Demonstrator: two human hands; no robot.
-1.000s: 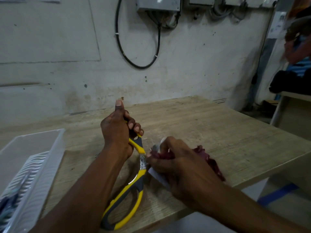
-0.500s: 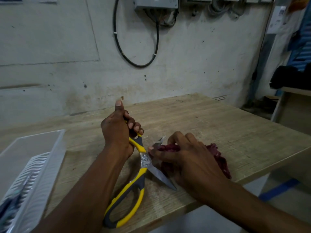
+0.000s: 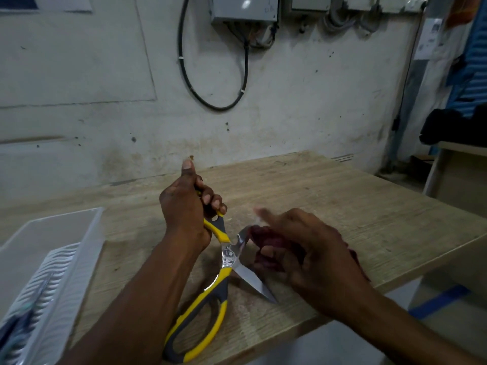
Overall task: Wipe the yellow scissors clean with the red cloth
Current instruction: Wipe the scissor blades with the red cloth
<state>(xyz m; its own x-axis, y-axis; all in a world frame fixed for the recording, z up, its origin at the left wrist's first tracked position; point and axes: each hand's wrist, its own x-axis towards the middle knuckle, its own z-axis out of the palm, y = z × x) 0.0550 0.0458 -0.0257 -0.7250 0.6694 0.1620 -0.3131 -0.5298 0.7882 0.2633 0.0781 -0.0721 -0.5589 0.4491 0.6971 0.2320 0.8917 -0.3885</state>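
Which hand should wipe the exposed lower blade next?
Right. The right hand already holds the red cloth beside the lower blade. The left hand grips the upper handle of the yellow scissors, keeping them open.

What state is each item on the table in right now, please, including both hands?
Yellow-and-grey handled steel scissors: blades spread open, lying on the table.
Crumpled red cloth: bunched against the upper blade.
Left hand: grips the upper scissor handle.
Right hand: holds the cloth, motion-blurred.
Clear plastic tray: upright, contents unclear.
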